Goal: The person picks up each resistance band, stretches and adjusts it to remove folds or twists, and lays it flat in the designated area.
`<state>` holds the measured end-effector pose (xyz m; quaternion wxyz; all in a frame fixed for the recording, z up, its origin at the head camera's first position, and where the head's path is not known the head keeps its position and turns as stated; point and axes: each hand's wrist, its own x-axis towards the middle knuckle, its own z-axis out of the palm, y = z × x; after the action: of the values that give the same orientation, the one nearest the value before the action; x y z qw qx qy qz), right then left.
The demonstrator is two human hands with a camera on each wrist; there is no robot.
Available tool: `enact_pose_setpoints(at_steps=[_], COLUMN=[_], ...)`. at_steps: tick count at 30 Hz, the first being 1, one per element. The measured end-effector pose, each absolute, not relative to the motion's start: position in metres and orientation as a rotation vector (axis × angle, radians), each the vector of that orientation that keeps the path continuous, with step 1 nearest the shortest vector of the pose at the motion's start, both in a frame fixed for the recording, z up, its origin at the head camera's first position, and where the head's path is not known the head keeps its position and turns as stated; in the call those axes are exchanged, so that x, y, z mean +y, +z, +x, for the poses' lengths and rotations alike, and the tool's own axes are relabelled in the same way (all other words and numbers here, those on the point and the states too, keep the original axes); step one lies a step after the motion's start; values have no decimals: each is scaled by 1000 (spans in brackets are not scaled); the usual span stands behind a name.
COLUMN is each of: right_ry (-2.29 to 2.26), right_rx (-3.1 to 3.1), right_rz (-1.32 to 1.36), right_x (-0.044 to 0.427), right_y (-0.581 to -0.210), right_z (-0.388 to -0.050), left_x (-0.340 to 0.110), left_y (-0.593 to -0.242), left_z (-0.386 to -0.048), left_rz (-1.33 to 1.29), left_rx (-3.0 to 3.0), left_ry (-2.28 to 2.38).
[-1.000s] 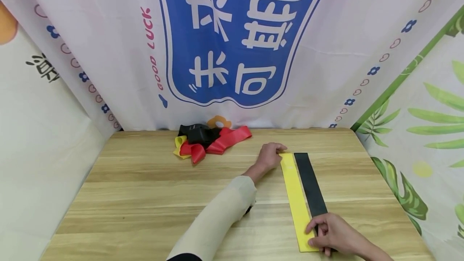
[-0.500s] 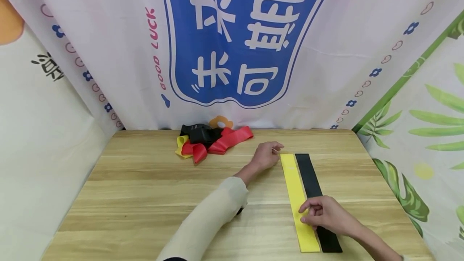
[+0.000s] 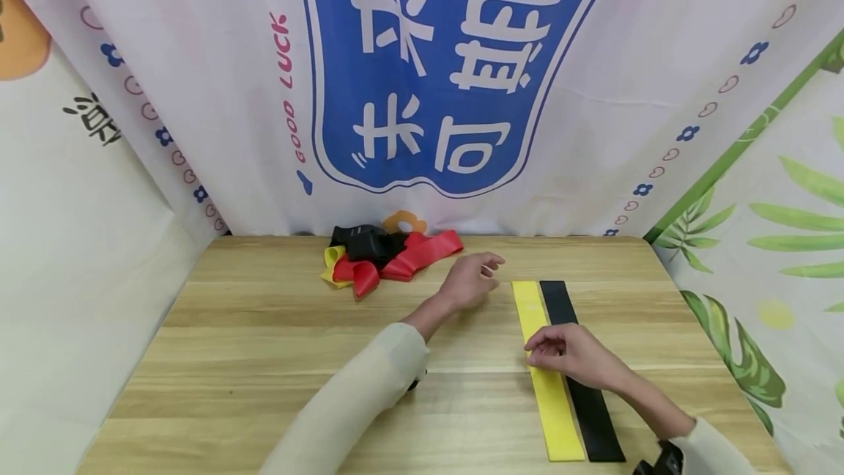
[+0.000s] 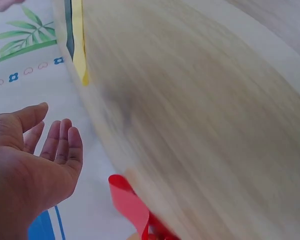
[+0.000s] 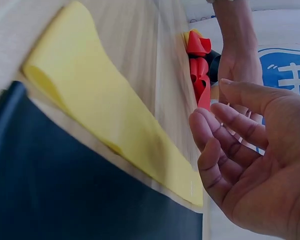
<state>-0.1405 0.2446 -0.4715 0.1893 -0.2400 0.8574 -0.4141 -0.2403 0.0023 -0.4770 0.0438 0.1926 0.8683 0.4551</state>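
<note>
We see the right hand [image 3: 576, 354] poised over the middle of the yellow band [image 3: 555, 416], its fingers loosely bent, its thumb apart from the fingertips, holding nothing. Our left hand [image 3: 467, 283] sits just left of the yellow band's far end, thumb apart and fingers relaxed, also holding nothing. The yellow band lies lengthwise on the wooden table [image 3: 217, 358], and in the right wrist view we can make out a rounded fold at its near end. Just right of the yellow band, across a narrow gap, we have the black band [image 3: 596, 420], running nearly parallel. Well to the left of the yellow band's far end, we find red strips [image 3: 425, 255] heaped with a dark bundle [image 3: 365, 246]. Beyond the yellow band, we face a white cloth [image 3: 593, 130] bearing a blue panel [image 3: 422, 79].
</note>
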Motion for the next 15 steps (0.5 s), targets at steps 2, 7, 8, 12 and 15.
enact_pose_setpoints(at_steps=[2, 7, 8, 12, 15], right_ry=[-1138, -1106, -1104, -1101, -1110], right_rx=[2440, 2489, 2496, 2530, 2552], right_rz=[-711, -768, -773, -787, -793], right_x=[242, 236, 235, 230, 227], right_y=[-471, -472, -472, -472, -472], right_z=[-147, -161, -163, -172, -179], left_x=[-2, -14, -17, -32, -44], left_y=[-474, -467, -465, -459, -455], left_z=[-239, -236, -235, -234, -234], left_rz=[607, 601, 600, 616, 618], left_rx=[2675, 2714, 2717, 2730, 2778], left_ry=[1370, 1323, 1317, 1301, 1280])
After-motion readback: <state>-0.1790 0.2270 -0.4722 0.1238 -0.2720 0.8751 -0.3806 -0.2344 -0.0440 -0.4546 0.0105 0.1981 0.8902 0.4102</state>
